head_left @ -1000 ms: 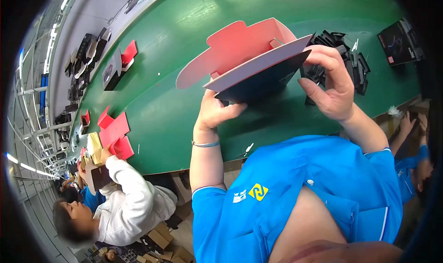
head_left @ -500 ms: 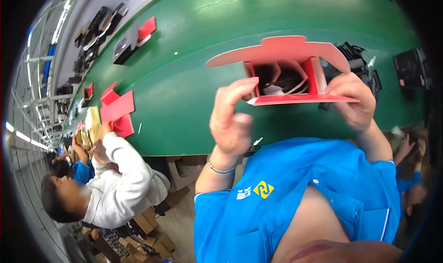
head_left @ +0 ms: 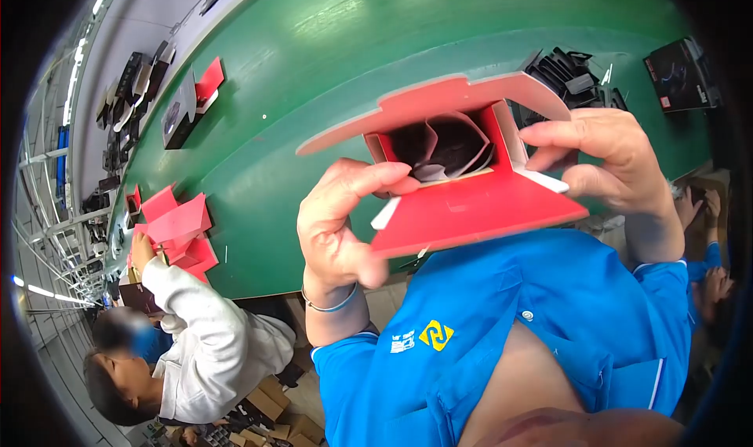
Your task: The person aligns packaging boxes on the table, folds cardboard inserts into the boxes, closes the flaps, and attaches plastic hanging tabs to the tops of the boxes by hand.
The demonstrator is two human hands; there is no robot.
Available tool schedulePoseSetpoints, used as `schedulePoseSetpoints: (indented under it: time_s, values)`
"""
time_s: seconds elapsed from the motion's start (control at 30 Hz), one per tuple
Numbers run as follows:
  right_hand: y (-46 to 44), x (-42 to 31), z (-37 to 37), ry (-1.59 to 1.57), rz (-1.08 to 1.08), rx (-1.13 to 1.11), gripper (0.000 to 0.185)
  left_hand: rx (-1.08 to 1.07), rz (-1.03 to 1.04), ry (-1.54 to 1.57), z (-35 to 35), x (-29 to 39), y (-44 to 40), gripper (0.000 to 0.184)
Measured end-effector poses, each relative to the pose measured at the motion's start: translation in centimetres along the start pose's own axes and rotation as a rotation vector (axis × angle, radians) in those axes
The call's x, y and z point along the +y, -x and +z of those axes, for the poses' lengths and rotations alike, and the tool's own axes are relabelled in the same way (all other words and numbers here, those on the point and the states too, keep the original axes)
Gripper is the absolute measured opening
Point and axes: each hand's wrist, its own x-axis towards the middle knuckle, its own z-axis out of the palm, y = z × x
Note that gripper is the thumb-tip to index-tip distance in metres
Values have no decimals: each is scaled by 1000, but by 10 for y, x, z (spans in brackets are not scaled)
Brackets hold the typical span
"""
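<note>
An opened box with a red inside (head_left: 478, 204) is tilted towards me over the green table. Its wide front flap hangs outward, and its long shaped lid flap (head_left: 439, 98) stands up at the back. Dark contents (head_left: 451, 145) and a folded insert sit inside; what they are is not clear. My left hand (head_left: 337, 219) grips the box's left side, index finger at the opening's edge and thumb lower beside the front flap. On the right, my right hand (head_left: 608, 161) holds the side flap between fingers and thumb.
Black parts lie piled (head_left: 572, 78) behind my right hand, near a dark printed box (head_left: 682, 78). An open box (head_left: 184, 118) stands further left on the green table (head_left: 259, 180). A co-worker in a white top (head_left: 212, 329) handles red cardboard (head_left: 180, 227).
The box has come left and tilted towards me, its front flap now folded further down and outward. Both hands have moved with it, and the left fingers have shifted at the left edge.
</note>
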Motion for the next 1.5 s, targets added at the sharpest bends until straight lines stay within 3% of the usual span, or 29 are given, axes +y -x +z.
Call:
schedulePoseSetpoints:
  time_s: [0.23,0.4,0.57,0.7,0.9,1.23,1.4,1.5]
  values:
    - [1,-11,8,-43,48,-17,41,-16,-101,-117,-7,10,3,69]
    - [10,-11,20,-15,6,59,27,31,-149,-122,4,27,-1,76]
    - [17,-1,36,66,-175,177,18,24,-324,34,-2,38,-9,81]
    - [22,7,43,127,-317,280,10,-252,68,-256,-10,36,-15,84]
    - [22,16,44,120,-438,275,8,-426,250,-295,-11,51,-24,82]
    - [18,14,41,138,-542,192,6,-395,388,-460,-11,58,-9,43]
    - [22,7,40,164,-460,129,7,-403,245,-433,-13,58,-12,24]
    - [18,13,46,111,-476,180,9,-257,44,-625,-1,59,-12,21]
